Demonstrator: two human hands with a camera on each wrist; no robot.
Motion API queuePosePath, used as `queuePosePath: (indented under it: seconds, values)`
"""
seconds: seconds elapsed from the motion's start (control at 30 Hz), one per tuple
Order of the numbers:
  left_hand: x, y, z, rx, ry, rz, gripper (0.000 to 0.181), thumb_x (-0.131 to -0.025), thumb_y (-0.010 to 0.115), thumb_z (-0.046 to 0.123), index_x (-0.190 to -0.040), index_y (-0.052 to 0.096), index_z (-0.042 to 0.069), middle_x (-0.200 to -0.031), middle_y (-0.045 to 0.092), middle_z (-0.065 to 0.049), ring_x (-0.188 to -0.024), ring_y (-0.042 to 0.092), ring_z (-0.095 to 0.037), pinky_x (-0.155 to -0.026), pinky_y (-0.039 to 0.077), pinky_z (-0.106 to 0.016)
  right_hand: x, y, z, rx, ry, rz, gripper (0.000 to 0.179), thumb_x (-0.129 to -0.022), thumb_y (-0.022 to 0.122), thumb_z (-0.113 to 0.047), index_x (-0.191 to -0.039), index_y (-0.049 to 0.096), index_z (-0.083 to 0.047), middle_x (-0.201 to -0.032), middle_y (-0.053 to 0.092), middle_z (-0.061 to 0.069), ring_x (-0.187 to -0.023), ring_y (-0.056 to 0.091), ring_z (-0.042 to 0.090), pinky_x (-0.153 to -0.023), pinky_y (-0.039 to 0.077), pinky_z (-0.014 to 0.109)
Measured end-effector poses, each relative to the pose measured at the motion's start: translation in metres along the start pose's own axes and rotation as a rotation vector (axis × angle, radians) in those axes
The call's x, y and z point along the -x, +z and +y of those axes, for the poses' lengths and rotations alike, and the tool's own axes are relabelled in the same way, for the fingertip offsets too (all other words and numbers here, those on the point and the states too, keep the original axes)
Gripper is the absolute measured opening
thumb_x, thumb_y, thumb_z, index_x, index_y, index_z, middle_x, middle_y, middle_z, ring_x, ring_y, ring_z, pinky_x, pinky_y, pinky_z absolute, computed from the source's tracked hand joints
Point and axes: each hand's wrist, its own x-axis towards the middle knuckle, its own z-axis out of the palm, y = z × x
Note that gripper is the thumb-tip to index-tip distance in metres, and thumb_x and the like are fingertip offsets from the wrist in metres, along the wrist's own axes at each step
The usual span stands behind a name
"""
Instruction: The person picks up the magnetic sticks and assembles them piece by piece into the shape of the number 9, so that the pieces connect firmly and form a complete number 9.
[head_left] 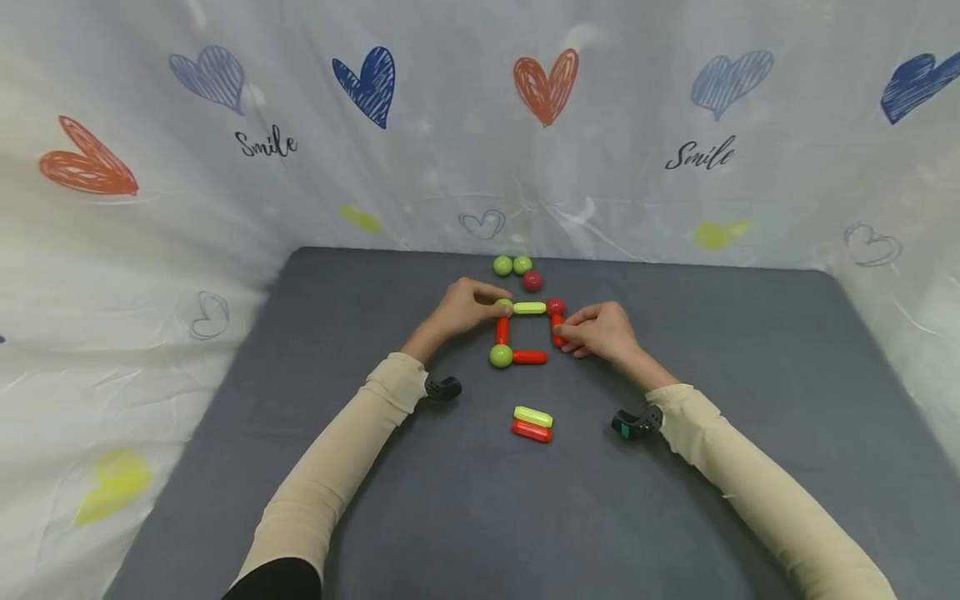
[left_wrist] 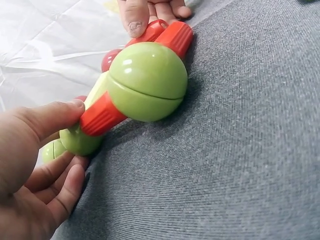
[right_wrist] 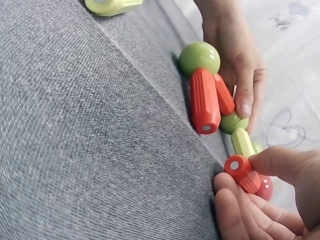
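Note:
Rods and balls lie joined in a square with one corner unclosed. At its far left corner my left hand (head_left: 463, 308) pinches a green ball (left_wrist: 80, 143) between thumb and fingers. My right hand (head_left: 604, 332) pinches the red rod (right_wrist: 242, 172) on the right side, whose far end meets a red ball (head_left: 556, 307). A yellow-green rod (head_left: 529, 308) links the two far balls. Down the left side runs another red rod (head_left: 502, 331) to the near green ball (left_wrist: 148, 81). From that ball a third red rod (right_wrist: 204, 101) points right, its disc-tipped end free.
Beyond the square sit two loose green balls (head_left: 503, 266) and a loose red ball (head_left: 532, 281). Nearer me, a yellow-green rod (head_left: 533, 416) and a red rod (head_left: 532, 431) lie side by side on the grey cloth (head_left: 480, 517). A printed white curtain (head_left: 450, 150) hangs behind.

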Motion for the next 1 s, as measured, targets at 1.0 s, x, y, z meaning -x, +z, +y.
queuePosePath:
  seconds: [1.0]
  values:
    - [0.088, 0.033, 0.031, -0.651, 0.381, 0.138, 0.043, -0.08, 0.087, 0.029, -0.117, 0.07, 0.014, -0.106, 0.057, 0.0, -0.08, 0.054, -0.012, -0.063, 0.05, -0.028, -0.002, -0.001, 0.005, -0.116, 0.011, -0.039, 0.028, -0.086, 0.08, -0.012, -0.102, 0.07, 0.009, -0.08, 0.073, 0.015, -0.064, 0.072, 0.019, -0.063, 0.06, 0.037]
